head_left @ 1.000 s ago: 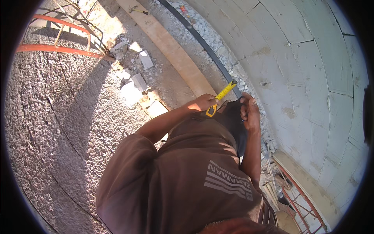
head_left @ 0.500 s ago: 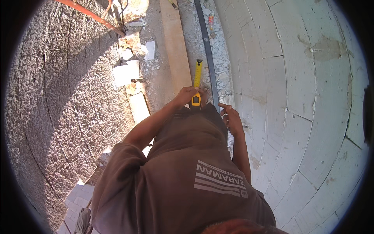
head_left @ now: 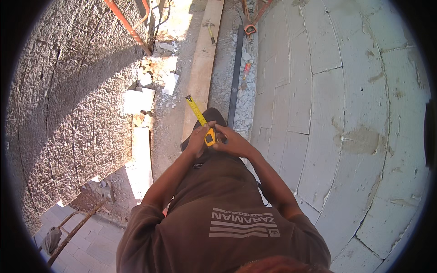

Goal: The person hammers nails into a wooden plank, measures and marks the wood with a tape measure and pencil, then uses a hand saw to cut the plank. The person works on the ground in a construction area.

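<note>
Both sides of a compact yellow-and-black tape measure [head_left: 210,138] clamped between fingers: left hand [head_left: 195,141] on one side, right hand [head_left: 233,142] on the other — held by the near end of a long, flat, light-brown wooden plank [head_left: 200,84], with the yellow blade [head_left: 197,111] run out slantwise across the plank in view. On the plank, toward its far end, a claw hammer with a yellow-and-black handle [head_left: 211,33]. Around the plank, dusty grey-brown ground [head_left: 181,59]. Right of the plank, a straight, dark-grey flat bar [head_left: 236,73], then broken white rubble [head_left: 247,85], then a wall of large pale-grey blocks [head_left: 325,109] smeared in patches. Right of the plank's far part, an orange-and-black handled tool [head_left: 250,30]. Left of the plank, sunlit white block pieces [head_left: 170,84], orange-red metal tubing [head_left: 124,22] and a rough, pebbled, grey-brown surface [head_left: 73,100] — scored with dark lines, partly shadowed. Well left of the plank's near end, pale paving [head_left: 91,245].
</note>
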`<state>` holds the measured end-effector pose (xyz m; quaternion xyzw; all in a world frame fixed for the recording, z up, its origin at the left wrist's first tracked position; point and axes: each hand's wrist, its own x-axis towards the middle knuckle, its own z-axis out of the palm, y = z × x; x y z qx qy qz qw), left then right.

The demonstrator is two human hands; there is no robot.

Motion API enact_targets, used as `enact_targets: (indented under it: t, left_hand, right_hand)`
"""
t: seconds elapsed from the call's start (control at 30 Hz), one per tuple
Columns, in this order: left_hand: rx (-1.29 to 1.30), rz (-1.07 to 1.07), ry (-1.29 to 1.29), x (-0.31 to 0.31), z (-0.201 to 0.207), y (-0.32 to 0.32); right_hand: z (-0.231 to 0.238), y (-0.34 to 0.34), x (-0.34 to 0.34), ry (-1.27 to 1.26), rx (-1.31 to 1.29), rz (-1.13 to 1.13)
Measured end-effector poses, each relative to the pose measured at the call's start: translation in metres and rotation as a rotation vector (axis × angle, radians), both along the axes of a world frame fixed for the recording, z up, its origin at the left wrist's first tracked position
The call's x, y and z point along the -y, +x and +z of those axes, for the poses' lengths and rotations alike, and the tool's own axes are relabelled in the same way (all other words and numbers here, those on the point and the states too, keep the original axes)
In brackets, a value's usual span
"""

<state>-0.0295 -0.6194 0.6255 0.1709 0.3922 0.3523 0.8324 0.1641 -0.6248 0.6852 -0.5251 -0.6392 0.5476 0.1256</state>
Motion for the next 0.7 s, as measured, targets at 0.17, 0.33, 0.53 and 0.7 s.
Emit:
enact_targets:
  t: [0.17,0.33,0.53,0.7]
  left_hand:
    - [0.125,0.309,-0.123,-0.056,-0.026,0.026]
    - [0.174,0.457,-0.103,-0.152,-0.035,0.053]
    - [-0.121,0.808,-0.243,-0.215,-0.019,0.022]
    - [-0.060,1.363,-0.314,-0.208,-0.047,-0.040]
  right_hand:
    - [-0.041,-0.009,-0.091,0.038,0.042,0.195]
    - [-0.037,0.004,-0.203,0.084,0.103,0.272]
    - [-0.011,0.001,-0.318,-0.022,0.171,0.677]
    - [-0.013,0.023,-0.390,-0.030,0.286,1.050]
